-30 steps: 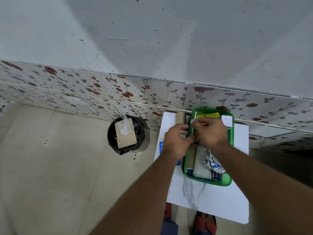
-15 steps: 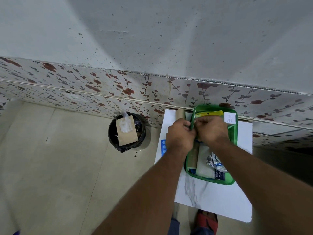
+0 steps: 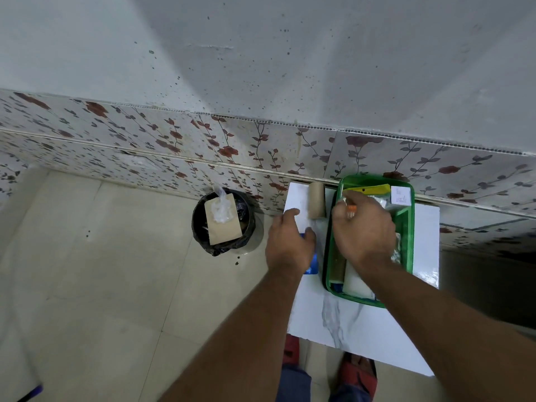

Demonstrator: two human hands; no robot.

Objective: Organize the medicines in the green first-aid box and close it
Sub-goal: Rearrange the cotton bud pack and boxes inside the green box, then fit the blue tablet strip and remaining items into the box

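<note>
The green first-aid box point(image 3: 407, 227) lies open on a white marble-look table point(image 3: 362, 329), holding rolls, packets and a yellow strip. My right hand point(image 3: 362, 227) reaches inside its upper part, fingers pinched on a small orange-and-white item point(image 3: 351, 209). My left hand point(image 3: 290, 242) hovers left of the box with fingers spread, over a blue packet point(image 3: 312, 264) lying on the table. A brown bandage roll point(image 3: 316, 203) stands on the table at the box's upper left corner. Whether the left hand touches the blue packet is hidden.
A black bin point(image 3: 224, 224) with cardboard and plastic inside stands on the tiled floor left of the table. A flower-patterned tiled wall point(image 3: 203, 146) runs behind table and bin. Red footwear point(image 3: 359, 369) shows below the table's near edge.
My left hand has left the box rim and moved left over the blue packet. My right hand stayed in the box's upper part, now showing an orange-and-white item.
</note>
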